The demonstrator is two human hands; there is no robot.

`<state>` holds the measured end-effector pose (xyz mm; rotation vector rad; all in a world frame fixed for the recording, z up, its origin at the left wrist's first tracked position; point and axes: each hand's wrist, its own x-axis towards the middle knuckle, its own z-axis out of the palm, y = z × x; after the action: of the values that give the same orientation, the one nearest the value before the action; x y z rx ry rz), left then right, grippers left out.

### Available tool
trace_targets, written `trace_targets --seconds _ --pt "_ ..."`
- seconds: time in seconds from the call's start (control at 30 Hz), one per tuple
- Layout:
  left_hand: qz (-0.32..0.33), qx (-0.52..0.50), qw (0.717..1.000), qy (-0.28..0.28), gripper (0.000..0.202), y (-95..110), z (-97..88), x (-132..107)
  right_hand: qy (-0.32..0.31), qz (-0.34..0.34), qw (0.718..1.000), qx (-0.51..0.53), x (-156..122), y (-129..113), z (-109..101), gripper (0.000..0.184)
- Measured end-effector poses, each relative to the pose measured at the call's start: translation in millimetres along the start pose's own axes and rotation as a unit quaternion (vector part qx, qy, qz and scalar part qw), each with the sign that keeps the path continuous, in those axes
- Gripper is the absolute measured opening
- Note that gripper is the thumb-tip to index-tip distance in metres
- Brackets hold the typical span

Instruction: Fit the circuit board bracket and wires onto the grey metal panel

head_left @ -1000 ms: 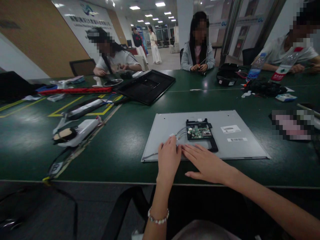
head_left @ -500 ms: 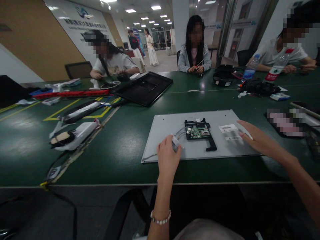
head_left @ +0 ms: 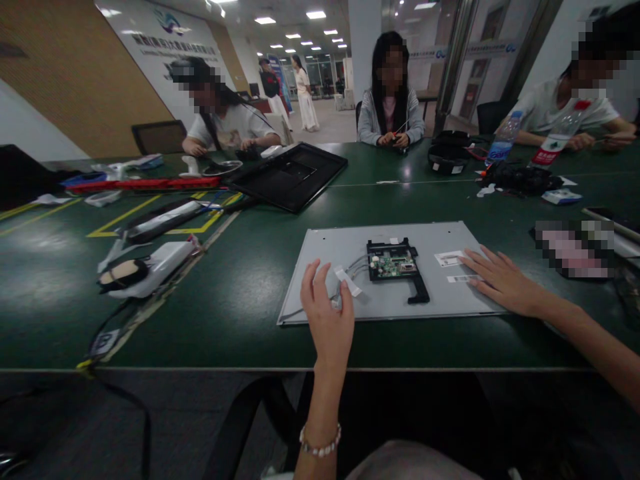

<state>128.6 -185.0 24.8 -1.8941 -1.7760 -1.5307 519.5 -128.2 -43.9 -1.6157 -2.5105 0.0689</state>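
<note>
A grey metal panel (head_left: 320, 250) lies flat on the green table in front of me. On it sits a small green circuit board (head_left: 391, 263) in a black bracket, with thin wires (head_left: 356, 263) running left to a strip of white tape (head_left: 348, 281). My left hand (head_left: 325, 312) rests on the panel's near left part, fingers spread, thumb and forefinger close to the tape's near end. My right hand (head_left: 496, 279) lies flat and open on the panel's right side, beside two white labels (head_left: 449, 258).
A black monitor back cover (head_left: 287, 175) lies further up the table. White and black parts (head_left: 145, 263) and a red strip (head_left: 145, 182) sit at the left. Water bottles (head_left: 503, 145), black gear (head_left: 520, 177) and three seated people are at the far side.
My right hand swung from beside my left hand out to the panel's right side and settled flat there. My left hand opened its fingers, uncovering the white tape.
</note>
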Motion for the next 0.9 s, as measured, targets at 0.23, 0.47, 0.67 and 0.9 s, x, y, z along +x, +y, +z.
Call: trace_targets --seconds 0.23,0.47,0.67,0.9 --pt "0.026 0.002 0.999 0.031 0.027 2.6 -3.4 -3.3 -0.031 -0.058 0.998 0.011 21.9 -29.4 -5.1 0.061" --pt "0.030 -0.007 0.999 0.033 0.028 2.0 -4.4 -4.0 -0.024 -0.083 0.996 0.035 54.4 -74.6 -6.0 0.063" --pt "0.024 -0.009 0.999 0.022 0.029 -0.5 -3.8 -4.5 -0.009 -0.094 0.994 0.059 84.7 -126.9 -3.5 0.061" --pt "0.027 -0.018 0.999 0.018 0.028 -0.8 -4.2 -5.2 0.017 -0.077 0.993 0.085 110.7 -190.5 -0.5 0.061"
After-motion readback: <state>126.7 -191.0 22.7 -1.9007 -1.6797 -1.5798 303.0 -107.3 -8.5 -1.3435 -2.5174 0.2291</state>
